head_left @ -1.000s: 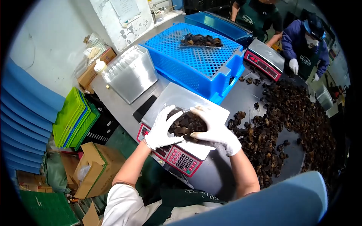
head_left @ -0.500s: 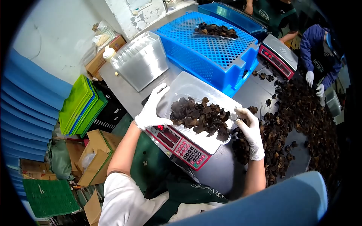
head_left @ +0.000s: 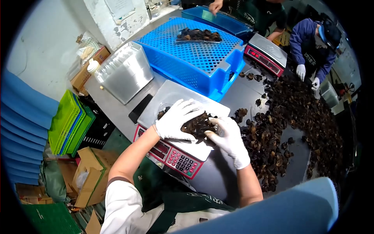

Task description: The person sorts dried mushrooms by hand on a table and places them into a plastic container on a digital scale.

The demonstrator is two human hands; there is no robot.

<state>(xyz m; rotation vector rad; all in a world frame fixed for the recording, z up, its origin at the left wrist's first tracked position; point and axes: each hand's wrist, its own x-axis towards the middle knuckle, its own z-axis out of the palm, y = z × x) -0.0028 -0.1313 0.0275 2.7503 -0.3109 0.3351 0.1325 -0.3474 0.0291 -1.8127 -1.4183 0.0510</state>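
A pile of dark wood ear mushrooms [head_left: 198, 125] lies in a clear plastic tray on the metal pan of a red-trimmed digital scale [head_left: 177, 156]. My left hand [head_left: 177, 120], in a white glove, rests over the left part of the pile, fingers stretched out and thumb apart. From the right, my gloved right hand [head_left: 230, 141] presses its curled fingers and thumb on the pile's edge. Both hands hide much of the tray.
Behind the scale, a blue crate [head_left: 183, 58] bears another filled tray [head_left: 199, 35]. A clear bin [head_left: 125, 74] of trays stands left. Loose mushrooms [head_left: 304, 105] spread over the right side. A second scale [head_left: 265, 56] and two co-workers are at the back.
My left hand has moved from the tray's left side onto the mushrooms. My right hand has come in against the pile, which is now bunched together. The camera view has shifted.
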